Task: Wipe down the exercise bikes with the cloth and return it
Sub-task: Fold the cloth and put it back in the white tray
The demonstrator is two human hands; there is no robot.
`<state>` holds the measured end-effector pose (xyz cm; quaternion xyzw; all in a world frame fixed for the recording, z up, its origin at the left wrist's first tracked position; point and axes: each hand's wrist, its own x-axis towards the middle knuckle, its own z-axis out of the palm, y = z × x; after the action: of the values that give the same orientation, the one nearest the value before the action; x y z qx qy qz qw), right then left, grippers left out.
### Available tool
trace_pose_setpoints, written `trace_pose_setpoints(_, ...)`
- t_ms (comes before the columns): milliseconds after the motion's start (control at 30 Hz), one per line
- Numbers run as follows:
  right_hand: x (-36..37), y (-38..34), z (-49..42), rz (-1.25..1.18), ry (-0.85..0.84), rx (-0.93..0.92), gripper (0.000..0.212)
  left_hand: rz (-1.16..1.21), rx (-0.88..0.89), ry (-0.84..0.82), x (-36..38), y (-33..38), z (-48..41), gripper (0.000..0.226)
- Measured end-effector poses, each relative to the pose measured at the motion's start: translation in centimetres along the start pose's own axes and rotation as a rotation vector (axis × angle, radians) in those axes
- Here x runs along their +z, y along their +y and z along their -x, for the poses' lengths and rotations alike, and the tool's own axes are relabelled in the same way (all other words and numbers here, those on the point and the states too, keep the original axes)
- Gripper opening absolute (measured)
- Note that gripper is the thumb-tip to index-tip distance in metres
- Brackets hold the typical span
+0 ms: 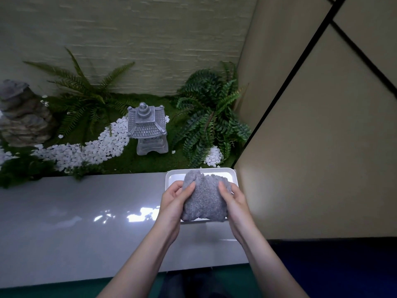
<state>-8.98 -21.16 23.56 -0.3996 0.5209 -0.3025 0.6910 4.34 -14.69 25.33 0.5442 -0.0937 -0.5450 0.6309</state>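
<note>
So nearest the camera you get 2 bare forearms reaching forward over a glossy grey ledge (75, 211), with a strip of dark green floor under its near edge. Both hands are on the grey cloth (204, 201). The left hand (174, 200) has its fingers and thumb curled round the cloth's left side, and the right hand (233, 198) grips the right side the same way, thumb on top. The cloth is a fluffy, bunched-up lump. It sits over a white rectangular tray (171, 179) at the right end of the ledge, covering most of it. Can't tell if the cloth is resting on the tray or held just above it.

Right beside the tray is a big beige wall panel (311, 147) with black seams running across it.

Past the ledge there's a little decor garden on green moss. A curved path of white pebbles (96, 147) runs up to a grey stone lantern (147, 127) shaped like a pagoda. There's a dark fern (206, 112) to its right, a paler fern (81, 93) to its left, and a layered rock (21, 117) at the far left. Behind all that is a pale brick-textured wall (139, 39).
</note>
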Motion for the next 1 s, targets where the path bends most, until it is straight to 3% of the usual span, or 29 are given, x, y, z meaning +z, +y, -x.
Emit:
trace_pose_setpoints(200, 0.1, 1.0, -1.2, 0.008, -0.062, -0.033, 0.016, -0.109, 0.024, -0.017, -0.4, -0.2, -1.3, 0.008)
trace_pose_setpoints(367, 0.7, 2.3, -2.6, 0.017, 0.185, -0.133, 0.008, -0.122, 0.09, 0.133, 0.1, -1.7, -2.2, 0.012)
trace_pose_setpoints(500, 1.6, 3.5, -3.8, 0.143, 0.312, -0.242, 0.018, -0.204, 0.163, 0.336, 1.4, -4.0, -3.1, 0.014)
trace_pose_setpoints(700, 0.3, 5.1, -7.0, 0.145, 0.248, -0.183, 0.014, -0.222, 0.116, 0.336, 1.2, -5.6, -6.3, 0.01)
trace_pose_setpoints(867, -0.7, 6.7, -9.8, 0.385, 0.181, -0.269, 0.017, -0.672, 0.184, 0.38, -0.6, -8.0, -10.0, 0.019)
trace_pose_setpoints(1000, -1.5, 9.2, -13.1, 0.69, 0.165, -0.3, 0.006, -0.998, 0.295, 0.349, -2.5, -11.0, -13.1, 0.02)
